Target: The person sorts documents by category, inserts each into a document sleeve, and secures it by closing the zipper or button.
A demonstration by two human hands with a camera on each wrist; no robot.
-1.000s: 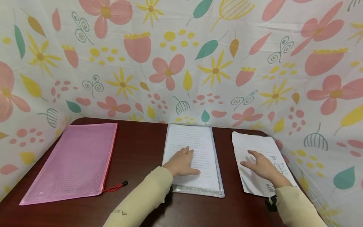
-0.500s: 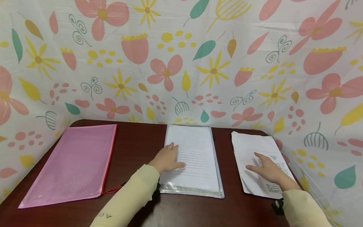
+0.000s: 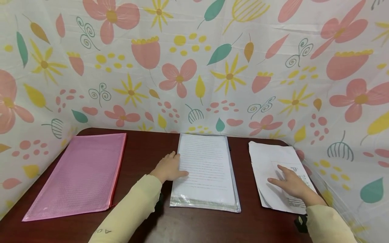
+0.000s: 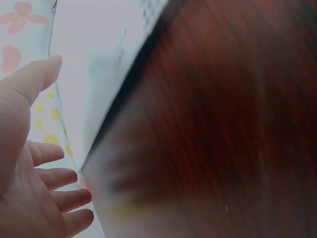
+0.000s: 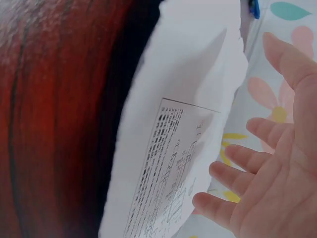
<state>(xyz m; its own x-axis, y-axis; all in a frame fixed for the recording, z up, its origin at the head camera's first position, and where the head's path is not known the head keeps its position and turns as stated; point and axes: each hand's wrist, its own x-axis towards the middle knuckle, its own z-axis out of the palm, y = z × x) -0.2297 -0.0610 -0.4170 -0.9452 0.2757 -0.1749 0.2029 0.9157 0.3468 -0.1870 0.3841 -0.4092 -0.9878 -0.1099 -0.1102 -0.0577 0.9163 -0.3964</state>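
Note:
A clear zip file pouch point(image 3: 205, 168) with lined white paper in it lies mid-table. At its left edge is my left hand point(image 3: 168, 168), fingers extended, thumb over the paper; in the left wrist view the left hand point(image 4: 34, 183) holds nothing. On the right lies a stack of white printed papers point(image 3: 264, 162) with worn edges. Above it hovers my right hand point(image 3: 291, 184), thumb and fingers spread; the right wrist view shows the right hand point(image 5: 277, 173) apart from the sheets. A pink mesh zip pouch point(image 3: 82, 172) lies at the left.
All three lie on a dark red-brown wooden table point(image 3: 146, 148). A white curtain point(image 3: 194, 67) printed with flowers and leaves surrounds its back and sides. My left sleeve point(image 3: 130, 206) covers most of the pink pouch's zip cord.
My left hand has moved left from the middle of the clear pouch to its left edge. My right hand has shifted slightly right and down over the papers. The pouches and papers stay put.

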